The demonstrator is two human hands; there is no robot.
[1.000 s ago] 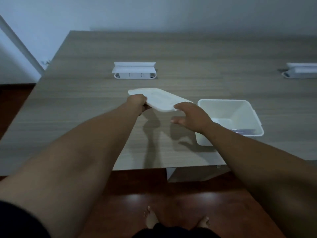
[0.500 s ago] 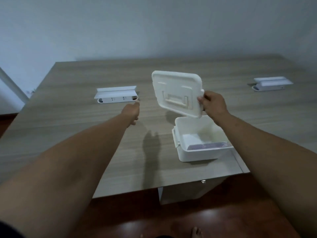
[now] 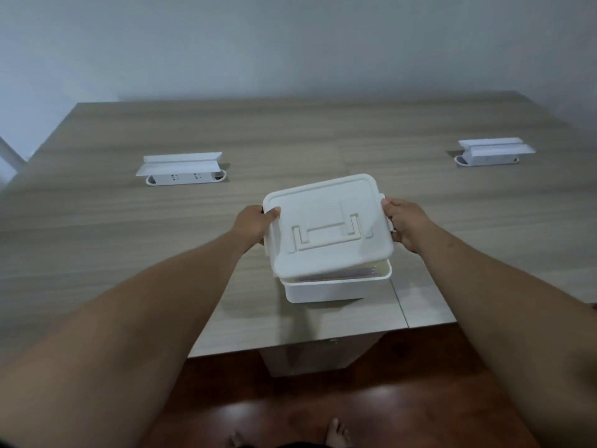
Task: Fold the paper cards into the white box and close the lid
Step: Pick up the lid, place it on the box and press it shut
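Head view, item: lid [image 3: 326, 227], now being carried in both hands, where half a second ago I was seeing only the right hand [image 3: 405, 225] gripping it upright and the left hand [image 3: 251, 226] empty. Each grip is clasping one short edge. The lid is hovering tilted over the white box [image 3: 332, 287] on the worktop [image 3: 129, 237], not yet seated. Cards are showing faintly inside; I am judging closing imminent.

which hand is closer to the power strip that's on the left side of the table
Left. The left hand grips the lid at its left edge, in front and to the right of that power strip. The right hand holds the lid's opposite edge, farther off.
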